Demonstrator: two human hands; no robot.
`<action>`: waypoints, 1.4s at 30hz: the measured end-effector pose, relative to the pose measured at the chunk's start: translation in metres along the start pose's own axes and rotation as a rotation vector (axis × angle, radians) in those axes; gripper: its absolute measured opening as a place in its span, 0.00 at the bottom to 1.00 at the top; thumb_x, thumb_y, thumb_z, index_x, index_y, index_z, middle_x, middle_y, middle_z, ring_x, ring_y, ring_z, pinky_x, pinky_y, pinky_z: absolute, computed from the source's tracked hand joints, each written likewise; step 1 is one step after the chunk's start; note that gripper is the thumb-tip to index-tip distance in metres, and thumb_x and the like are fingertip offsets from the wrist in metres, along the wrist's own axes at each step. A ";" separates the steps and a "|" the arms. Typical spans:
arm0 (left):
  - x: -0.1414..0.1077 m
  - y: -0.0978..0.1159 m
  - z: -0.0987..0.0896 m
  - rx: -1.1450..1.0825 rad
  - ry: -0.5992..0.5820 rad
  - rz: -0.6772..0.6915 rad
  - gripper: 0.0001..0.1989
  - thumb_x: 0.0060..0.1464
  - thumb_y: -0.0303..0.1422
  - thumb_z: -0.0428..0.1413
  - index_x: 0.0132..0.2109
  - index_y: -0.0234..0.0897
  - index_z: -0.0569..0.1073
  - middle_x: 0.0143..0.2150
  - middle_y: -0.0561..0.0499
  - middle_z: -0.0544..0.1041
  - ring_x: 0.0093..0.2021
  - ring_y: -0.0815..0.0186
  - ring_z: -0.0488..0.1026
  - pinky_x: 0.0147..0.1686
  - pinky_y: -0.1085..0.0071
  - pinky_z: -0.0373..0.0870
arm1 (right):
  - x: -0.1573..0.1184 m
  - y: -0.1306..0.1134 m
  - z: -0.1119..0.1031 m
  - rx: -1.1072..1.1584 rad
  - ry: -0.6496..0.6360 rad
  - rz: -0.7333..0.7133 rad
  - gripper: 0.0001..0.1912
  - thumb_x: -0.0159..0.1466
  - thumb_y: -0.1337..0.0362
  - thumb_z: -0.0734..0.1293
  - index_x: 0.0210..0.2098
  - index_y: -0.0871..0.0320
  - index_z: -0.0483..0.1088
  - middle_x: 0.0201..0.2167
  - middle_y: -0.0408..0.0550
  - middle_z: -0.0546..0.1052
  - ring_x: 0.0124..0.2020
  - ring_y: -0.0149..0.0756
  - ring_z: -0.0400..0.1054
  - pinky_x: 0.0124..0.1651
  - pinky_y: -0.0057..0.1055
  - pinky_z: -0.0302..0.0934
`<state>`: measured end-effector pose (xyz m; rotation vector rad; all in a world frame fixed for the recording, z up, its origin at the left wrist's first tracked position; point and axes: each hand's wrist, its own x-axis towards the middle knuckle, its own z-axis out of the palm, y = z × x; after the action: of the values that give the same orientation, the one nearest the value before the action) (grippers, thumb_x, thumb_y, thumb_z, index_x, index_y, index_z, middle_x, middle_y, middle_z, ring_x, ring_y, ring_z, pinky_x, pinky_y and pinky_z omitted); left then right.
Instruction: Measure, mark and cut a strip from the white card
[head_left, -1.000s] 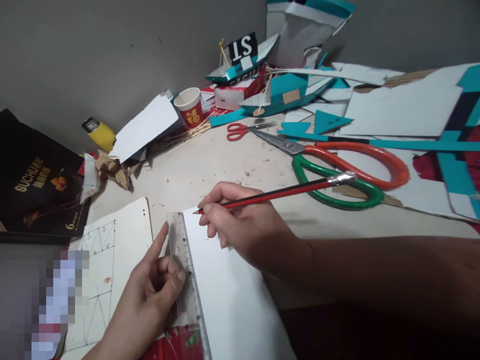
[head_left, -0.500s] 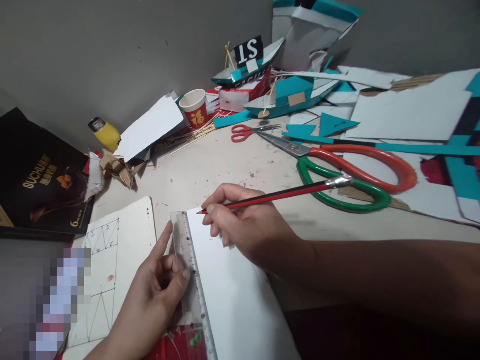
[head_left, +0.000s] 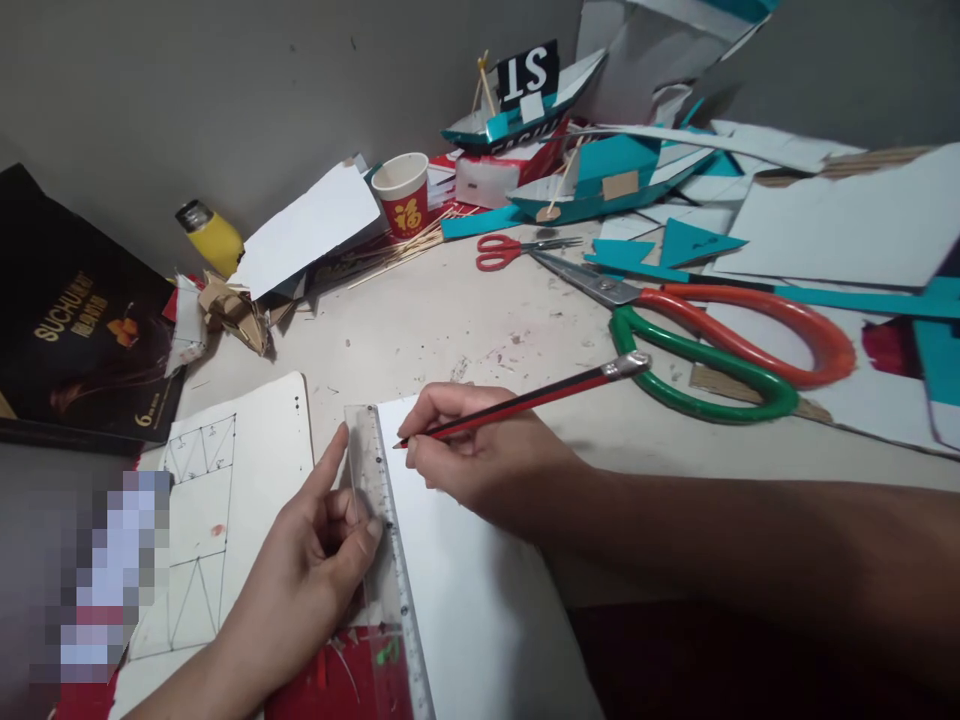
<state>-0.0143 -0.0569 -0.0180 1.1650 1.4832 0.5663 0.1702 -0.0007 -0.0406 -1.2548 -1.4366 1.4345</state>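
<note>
A clear ruler (head_left: 390, 560) lies along the left edge of a white sheet (head_left: 457, 590). My left hand (head_left: 322, 550) grips the ruler, thumb on top and index finger stretched along its left side. In my right hand (head_left: 480, 440) is a red and black pencil (head_left: 540, 395), its tip just right of the ruler's upper part, over the paper. To the left lies a notebook page (head_left: 262, 450) with ruled lines and triangles drawn on it.
Large scissors (head_left: 705, 365) and small red scissors (head_left: 501, 252) lie beyond my right hand. Behind are a paper cup (head_left: 403, 195), cardboard boats (head_left: 607, 185) and teal scraps. A black box (head_left: 82, 320) and a yellow bottle (head_left: 214, 238) stand at the left.
My right hand has lowered the pencil tip slightly down the sheet beside the ruler, and the pencil's back end has swung left. The view has shifted a little.
</note>
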 end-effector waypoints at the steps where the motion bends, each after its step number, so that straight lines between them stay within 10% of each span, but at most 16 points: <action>1: 0.000 -0.001 0.000 -0.001 -0.005 0.008 0.40 0.60 0.42 0.57 0.71 0.51 0.43 0.28 0.60 0.63 0.22 0.75 0.55 0.19 0.77 0.55 | -0.001 0.000 0.000 -0.008 -0.016 0.011 0.02 0.52 0.67 0.64 0.26 0.55 0.68 0.15 0.36 0.67 0.18 0.26 0.59 0.18 0.23 0.52; 42: -0.001 0.000 0.001 0.016 -0.044 0.035 0.39 0.60 0.38 0.55 0.71 0.50 0.42 0.27 0.61 0.63 0.19 0.75 0.58 0.17 0.77 0.58 | -0.003 0.009 0.006 -0.276 -0.112 -0.112 0.04 0.56 0.66 0.63 0.25 0.56 0.65 0.19 0.36 0.69 0.23 0.27 0.59 0.25 0.26 0.54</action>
<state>-0.0137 -0.0574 -0.0177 1.2109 1.4345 0.5498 0.1666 -0.0062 -0.0498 -1.2519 -1.8001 1.2797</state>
